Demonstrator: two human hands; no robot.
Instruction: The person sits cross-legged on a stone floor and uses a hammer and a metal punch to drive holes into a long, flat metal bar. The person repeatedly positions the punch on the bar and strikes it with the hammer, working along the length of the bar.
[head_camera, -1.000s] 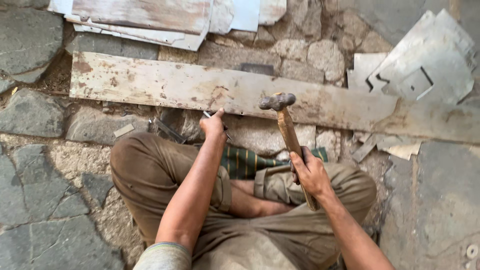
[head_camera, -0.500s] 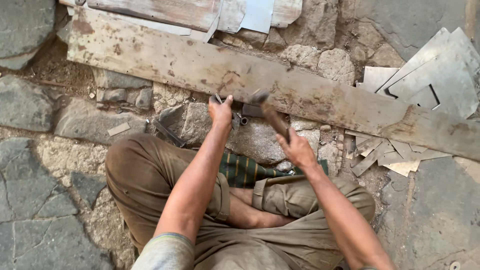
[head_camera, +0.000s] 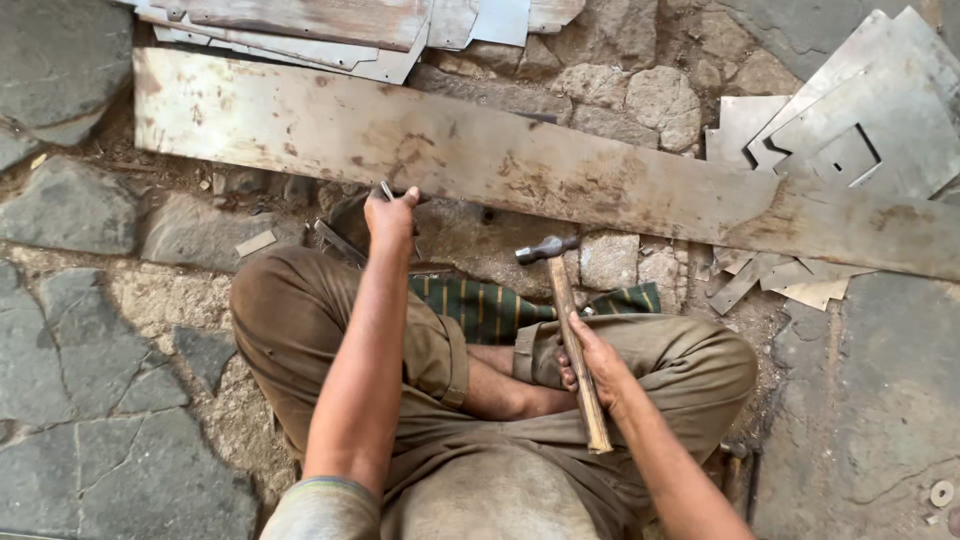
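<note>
Rough paving of grey and tan irregular stones (head_camera: 90, 330) as floor, under everything.

Long rusty grey sheet-metal strip (head_camera: 480, 160), flat on the stones, running from upper left down to the right edge, just beyond the knees.

Crossed legs in brown trousers (head_camera: 310, 320), seated on the floor; green striped cloth (head_camera: 490, 305) between them.

Stack of pale cut-out metal plates (head_camera: 860, 120), upper right, overlapping the far end of the strip; smaller offcuts (head_camera: 790, 285) just below it.

Second pile of flat grey metal sheets (head_camera: 330, 30), top edge, just behind the strip.

Wooden-handled hammer with dark steel head (head_camera: 570, 330): handle upright in view, head near the strip's near edge but apart from it, above a pale stone.

Right hand (head_camera: 595, 365): fingers wrapped tight around the hammer's handle, low on its length.

Left hand (head_camera: 392, 215): arm stretched forward, fingers closed on a thin dark metal tool (head_camera: 385, 190) at the near edge of the strip; tool's tip touching or just beside the strip, exact kind too small to tell.

Small flat metal scrap (head_camera: 255, 243) on the stones, left of the left knee.

Pale metal washer (head_camera: 941, 493), lower right corner.
</note>
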